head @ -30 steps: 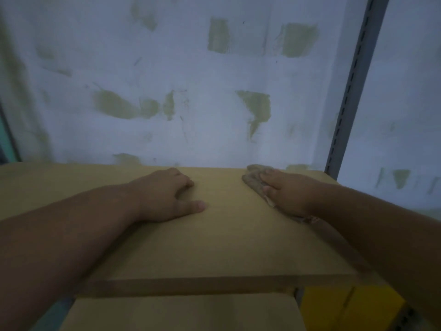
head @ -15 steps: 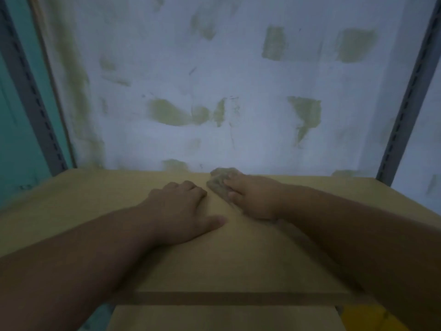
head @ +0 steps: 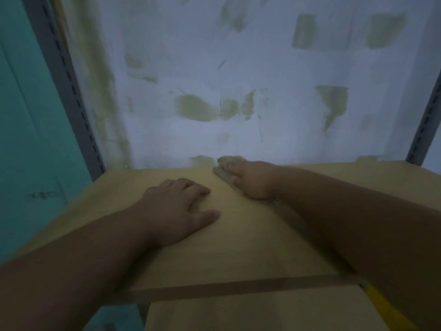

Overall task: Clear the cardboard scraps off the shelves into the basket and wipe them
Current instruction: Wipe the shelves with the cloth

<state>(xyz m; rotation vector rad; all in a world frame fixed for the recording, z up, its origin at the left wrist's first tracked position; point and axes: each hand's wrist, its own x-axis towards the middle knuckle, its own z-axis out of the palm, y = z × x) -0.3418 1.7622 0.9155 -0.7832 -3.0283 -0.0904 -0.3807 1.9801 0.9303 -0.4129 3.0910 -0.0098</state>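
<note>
Two hands point(head: 181, 211), one cloth point(head: 223, 173), two shelves point(head: 238, 247).

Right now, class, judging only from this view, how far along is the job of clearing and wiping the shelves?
Done, apparently: no cardboard scraps show on the top shelf. In hand: the right hand presses a cloth against the shelf near the back wall, while the left hand lies flat on the board. Left: the lower shelf shows only in part, so its state cannot be judged. No basket is in view.
</note>
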